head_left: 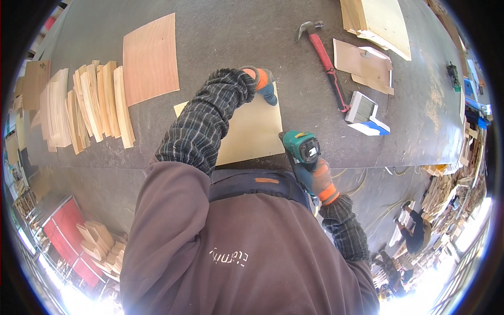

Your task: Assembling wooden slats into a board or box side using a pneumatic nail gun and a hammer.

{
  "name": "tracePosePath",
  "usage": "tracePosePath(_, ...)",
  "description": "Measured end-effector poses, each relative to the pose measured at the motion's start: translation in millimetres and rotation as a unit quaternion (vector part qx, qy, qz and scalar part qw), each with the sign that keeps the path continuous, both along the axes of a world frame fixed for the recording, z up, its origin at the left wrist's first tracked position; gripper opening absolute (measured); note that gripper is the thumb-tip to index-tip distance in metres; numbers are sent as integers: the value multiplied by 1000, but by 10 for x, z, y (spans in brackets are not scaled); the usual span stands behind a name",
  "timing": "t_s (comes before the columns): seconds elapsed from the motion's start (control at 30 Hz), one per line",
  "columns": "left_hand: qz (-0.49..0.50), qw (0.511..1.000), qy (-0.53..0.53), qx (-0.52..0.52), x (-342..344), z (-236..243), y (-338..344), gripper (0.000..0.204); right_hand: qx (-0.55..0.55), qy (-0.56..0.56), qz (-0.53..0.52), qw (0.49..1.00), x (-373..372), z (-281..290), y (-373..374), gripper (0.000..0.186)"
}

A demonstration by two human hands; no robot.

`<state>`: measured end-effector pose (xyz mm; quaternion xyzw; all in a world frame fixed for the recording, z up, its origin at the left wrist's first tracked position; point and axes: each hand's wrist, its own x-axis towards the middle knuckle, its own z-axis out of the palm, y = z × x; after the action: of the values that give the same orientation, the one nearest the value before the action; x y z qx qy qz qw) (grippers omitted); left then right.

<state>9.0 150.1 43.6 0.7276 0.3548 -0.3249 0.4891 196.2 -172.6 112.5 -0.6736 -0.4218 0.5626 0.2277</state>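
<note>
A pale board (253, 128) lies on the grey worktable (231, 47) near the front edge, partly under my left sleeve. My left hand (262, 84), in an orange and blue glove, is at the board's far edge with its fingers curled; what they hold, if anything, is unclear. My right hand (318, 180), also gloved, grips a teal and black pneumatic nail gun (300, 146) beside the board's near right corner. To its right lie a red-handled hammer (328, 65) and an open white box of metal strips (364, 110).
Wood strips (107, 100), a reddish plywood sheet (149, 58), stacked panels (375, 21) and cardboard (362, 65) rest on the table. Hoses cross the floor. A red cart (63, 236) and wood pieces (97, 241) are lower left; people (415, 233) are at the lower right.
</note>
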Motion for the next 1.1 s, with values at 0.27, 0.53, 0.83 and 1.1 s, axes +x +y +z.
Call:
tracePosePath(0.27,4,999,-6,47,-19,-180,-6,73,76,-22,27,996,-34,57,56,23)
tracePosePath(0.53,81,997,3,-3,7,-261,-86,76,-71,-32,-39,996,-101,523,479,25)
tracePosePath(0.83,84,994,40,63,191,-694,-111,66,-14,-14,-30,999,-161,279,680,26)
tracePosePath(1.1,71,994,34,74,147,-486,-159,68,-12,6,-27,1000,-199,178,917,28)
